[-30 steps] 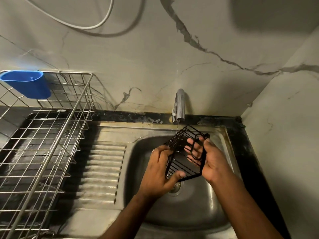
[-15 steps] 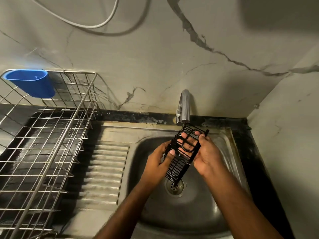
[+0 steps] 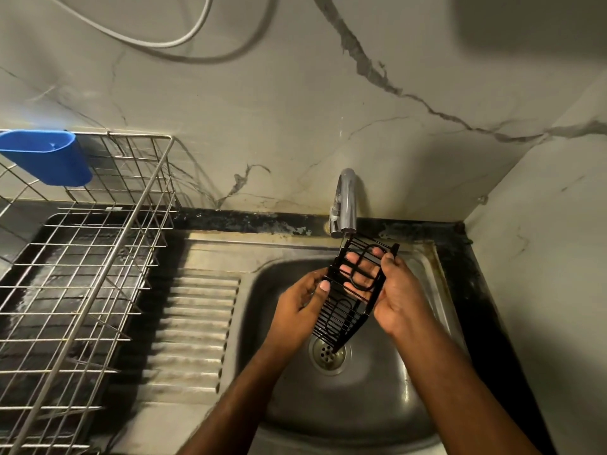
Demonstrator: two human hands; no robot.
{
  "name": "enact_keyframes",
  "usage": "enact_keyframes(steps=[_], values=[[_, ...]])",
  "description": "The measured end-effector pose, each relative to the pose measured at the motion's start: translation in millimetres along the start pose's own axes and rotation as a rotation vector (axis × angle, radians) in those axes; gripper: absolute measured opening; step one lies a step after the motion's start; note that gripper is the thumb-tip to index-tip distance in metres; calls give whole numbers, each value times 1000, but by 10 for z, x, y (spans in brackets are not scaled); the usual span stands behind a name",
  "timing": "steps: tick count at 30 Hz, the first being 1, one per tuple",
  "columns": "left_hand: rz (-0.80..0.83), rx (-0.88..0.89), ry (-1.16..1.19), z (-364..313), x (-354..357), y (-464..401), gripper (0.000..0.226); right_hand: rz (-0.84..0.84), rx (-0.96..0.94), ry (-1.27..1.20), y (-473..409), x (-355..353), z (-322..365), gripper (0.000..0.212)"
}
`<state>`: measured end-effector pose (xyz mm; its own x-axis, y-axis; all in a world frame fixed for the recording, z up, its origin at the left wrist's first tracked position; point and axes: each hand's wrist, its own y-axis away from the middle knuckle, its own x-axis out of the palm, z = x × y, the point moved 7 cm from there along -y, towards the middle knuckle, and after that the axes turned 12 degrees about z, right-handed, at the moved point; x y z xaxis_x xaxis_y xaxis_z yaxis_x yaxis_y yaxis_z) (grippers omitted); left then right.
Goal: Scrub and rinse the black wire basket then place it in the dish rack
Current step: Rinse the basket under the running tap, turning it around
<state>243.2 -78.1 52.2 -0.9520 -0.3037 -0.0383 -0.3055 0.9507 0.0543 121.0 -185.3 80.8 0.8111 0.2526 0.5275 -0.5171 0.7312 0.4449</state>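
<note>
The black wire basket (image 3: 341, 318) hangs tilted over the steel sink (image 3: 377, 405), its top end right under the tap (image 3: 345, 205) and its lower end above the drain (image 3: 328, 354). My left hand (image 3: 300, 310) grips its left edge, thumb on the wires. My right hand (image 3: 395, 293) holds its right side, with the fingers showing through the wires from behind. The silver wire dish rack (image 3: 82, 290) stands at the left on a dark tray. Whether water runs from the tap is hard to tell.
A blue plastic cup (image 3: 49, 157) hangs on the rack's back rim. A ribbed drainboard (image 3: 193, 326) lies between rack and sink bowl. Marble walls close in behind and at the right; a white hose (image 3: 184, 41) loops on the back wall.
The basket has been turned from a wide, flatter hold to a steep, narrow tilt and lifted closer under the tap. Both hands have shifted their hold on it.
</note>
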Motion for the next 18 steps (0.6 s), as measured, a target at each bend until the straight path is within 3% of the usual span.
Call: enact_keyframes(steps=[8,18], values=[[-31,25,-9,-38,-63,-2,31,15,31,54,-9,21,3,25],[-120,-59,63,103,-227,-159,20,10,144,599,71,-130,142,33]])
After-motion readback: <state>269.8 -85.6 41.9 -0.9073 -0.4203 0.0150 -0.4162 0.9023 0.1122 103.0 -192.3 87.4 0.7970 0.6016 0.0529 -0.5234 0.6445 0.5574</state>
